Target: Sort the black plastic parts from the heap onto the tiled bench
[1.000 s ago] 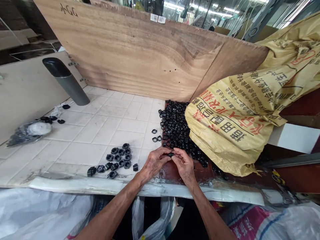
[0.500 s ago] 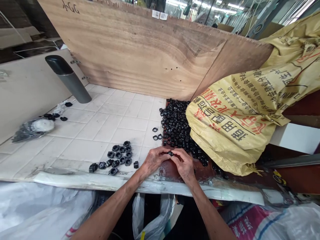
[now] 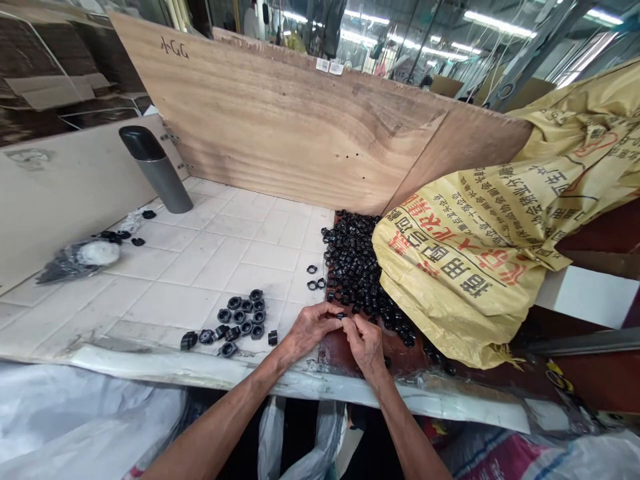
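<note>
My left hand (image 3: 307,328) and my right hand (image 3: 364,341) meet at the near edge of the bench, fingers pinched together on one small black plastic ring (image 3: 341,316). Just beyond them lies a heap of black rings (image 3: 356,263) spilling from under a yellow printed sack (image 3: 465,260). To the left of my left hand, a cluster of several black caps (image 3: 239,320) sits on the white tiled bench top (image 3: 200,267). Two loose rings (image 3: 313,278) lie between the cluster and the heap.
A plywood board (image 3: 300,127) stands upright at the back. A grey tube with a black cap (image 3: 157,167) leans at the back left. A clear plastic bag of parts (image 3: 80,259) and loose black pieces lie at far left. White plastic sacks (image 3: 75,427) hang below the bench edge.
Both hands stayed joined on the ring and slid slightly toward the near edge. The camera view tilted a little, shifting the scene down and right.
</note>
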`<action>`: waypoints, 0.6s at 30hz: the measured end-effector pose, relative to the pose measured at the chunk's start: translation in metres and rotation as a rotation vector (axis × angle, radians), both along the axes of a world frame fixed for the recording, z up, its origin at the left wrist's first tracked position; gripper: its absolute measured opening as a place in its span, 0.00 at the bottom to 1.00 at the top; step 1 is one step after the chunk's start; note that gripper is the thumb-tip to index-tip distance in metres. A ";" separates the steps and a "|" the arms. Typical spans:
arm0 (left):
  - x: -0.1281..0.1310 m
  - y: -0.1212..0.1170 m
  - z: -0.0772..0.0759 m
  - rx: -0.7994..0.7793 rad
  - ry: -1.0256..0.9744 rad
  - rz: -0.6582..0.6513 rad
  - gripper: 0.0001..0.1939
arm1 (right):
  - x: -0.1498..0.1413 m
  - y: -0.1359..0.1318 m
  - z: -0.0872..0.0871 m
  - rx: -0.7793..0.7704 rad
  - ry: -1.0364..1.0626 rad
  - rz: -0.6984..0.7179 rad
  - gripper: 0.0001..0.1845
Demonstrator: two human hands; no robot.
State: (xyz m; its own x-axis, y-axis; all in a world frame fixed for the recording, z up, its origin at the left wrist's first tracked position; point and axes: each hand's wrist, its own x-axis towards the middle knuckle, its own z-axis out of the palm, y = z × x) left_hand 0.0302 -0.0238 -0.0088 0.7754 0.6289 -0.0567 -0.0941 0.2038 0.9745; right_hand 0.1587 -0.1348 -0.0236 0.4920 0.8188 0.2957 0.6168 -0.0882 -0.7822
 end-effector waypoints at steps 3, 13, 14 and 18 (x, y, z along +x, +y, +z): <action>0.001 0.000 0.000 -0.008 0.003 -0.022 0.15 | 0.003 -0.001 0.001 -0.020 0.149 -0.001 0.15; -0.003 0.005 0.007 -0.153 0.003 -0.055 0.12 | 0.008 -0.001 -0.004 0.134 0.288 0.142 0.09; -0.003 0.005 0.007 -0.163 -0.003 -0.051 0.13 | 0.008 -0.001 -0.004 0.134 0.295 0.151 0.10; -0.002 0.005 0.006 -0.167 -0.007 -0.030 0.13 | 0.008 -0.002 -0.002 0.130 0.289 0.143 0.10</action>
State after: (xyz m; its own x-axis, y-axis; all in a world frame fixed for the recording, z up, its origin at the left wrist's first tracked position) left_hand 0.0287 -0.0193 -0.0028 0.7946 0.5876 -0.1529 -0.0921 0.3655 0.9263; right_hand 0.1671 -0.1367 -0.0261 0.4540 0.8500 0.2672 0.3669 0.0949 -0.9254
